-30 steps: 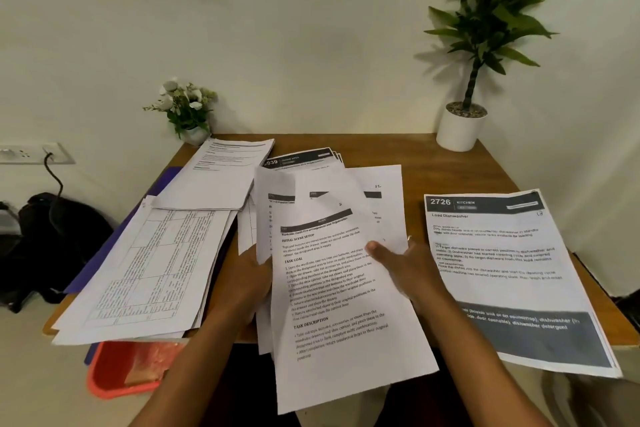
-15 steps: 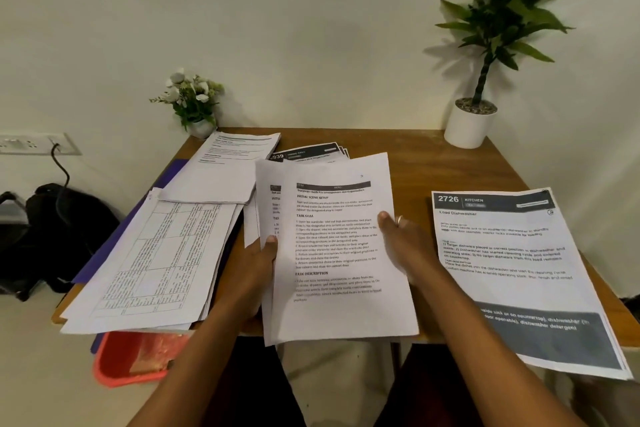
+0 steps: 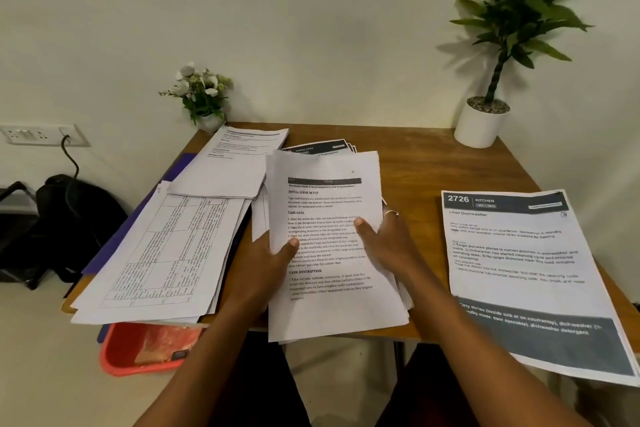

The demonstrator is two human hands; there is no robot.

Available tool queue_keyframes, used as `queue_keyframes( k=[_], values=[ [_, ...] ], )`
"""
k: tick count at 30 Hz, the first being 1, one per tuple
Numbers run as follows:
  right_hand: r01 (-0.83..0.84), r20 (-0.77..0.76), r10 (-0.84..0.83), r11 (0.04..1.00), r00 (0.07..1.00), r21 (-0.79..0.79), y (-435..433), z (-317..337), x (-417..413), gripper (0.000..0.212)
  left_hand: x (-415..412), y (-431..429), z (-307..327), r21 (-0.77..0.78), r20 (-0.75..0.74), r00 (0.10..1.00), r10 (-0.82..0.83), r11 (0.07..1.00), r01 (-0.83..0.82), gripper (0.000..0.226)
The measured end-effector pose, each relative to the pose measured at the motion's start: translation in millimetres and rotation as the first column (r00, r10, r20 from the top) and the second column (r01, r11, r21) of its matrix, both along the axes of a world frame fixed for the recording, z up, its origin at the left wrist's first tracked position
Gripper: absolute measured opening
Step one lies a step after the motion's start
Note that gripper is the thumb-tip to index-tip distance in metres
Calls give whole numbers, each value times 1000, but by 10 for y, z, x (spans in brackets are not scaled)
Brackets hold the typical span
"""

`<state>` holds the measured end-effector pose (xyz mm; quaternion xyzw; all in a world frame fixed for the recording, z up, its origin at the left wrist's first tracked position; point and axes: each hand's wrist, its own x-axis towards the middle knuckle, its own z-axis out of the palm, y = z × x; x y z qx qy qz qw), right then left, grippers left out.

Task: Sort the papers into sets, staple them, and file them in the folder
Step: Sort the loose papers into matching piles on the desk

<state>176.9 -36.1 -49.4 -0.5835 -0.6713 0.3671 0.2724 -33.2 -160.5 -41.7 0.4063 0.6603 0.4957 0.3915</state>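
Sheaf of papers (image 3: pixel 332 253): between my hands, over the tabletop (image 3: pixel 415 170) near edge.
Left hand (image 3: pixel 266 260): thumb pinching its left edge.
Right hand (image 3: pixel 384 243): gripping its right edge.

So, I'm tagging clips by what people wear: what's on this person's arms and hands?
The left forearm and right forearm are bare: no sleeves, watch or bracelets in view. The right hand wears a ring on one finger; the left hand shows none. No gloves.
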Motion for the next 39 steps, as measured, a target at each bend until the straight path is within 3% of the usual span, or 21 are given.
queue_keyframes(
  k=[2,4,5,8,11,14,18,22,26,29,32,36,39],
  values=[
    [-13,-317,-19,995,948,-97,-19,174,66,83,23,-11,91,63,11,1000,-15,998,15,18],
    [-43,-557,-30,992,830,-118,-35,392,173,101,45,3,261,140,30,999,-23,990,19,19],
    [-64,-617,-6,994,787,-92,-47,525,213,96,43,21,360,173,24,1000,-20,985,15,20],
    [-33,-683,37,999,730,18,-135,965,235,50,36,87,708,263,-25,1000,-8,965,14,22],
    [17,-684,125,980,718,196,-257,1358,232,22,69,177,1058,305,-83,996,14,952,13,9],
    [-5,-619,187,959,763,283,-325,1425,183,16,176,258,1186,316,-85,996,0,948,27,9],
    [13,-468,43,993,883,116,-376,964,120,6,340,209,834,247,-43,999,8,969,3,3],
    [18,-485,-9,1000,875,14,-457,729,143,13,406,90,663,221,77,997,-1,975,-16,6],
    [55,-509,-27,998,860,40,-400,741,160,15,322,137,732,282,69,998,-13,959,-8,7],
    [18,-431,-20,1000,902,-8,-436,565,162,22,318,121,551,199,37,999,-16,980,8,17],
    [-28,-381,8,999,924,-46,-451,349,179,8,308,113,332,130,-19,1000,-15,991,17,20],
    [4,-418,-43,996,907,-94,-302,372,192,10,227,286,379,110,-59,997,-44,993,51,25],
    [49,-573,-165,976,803,-212,-94,438,198,10,192,497,524,96,151,988,-15,995,1,29]
  ],
)
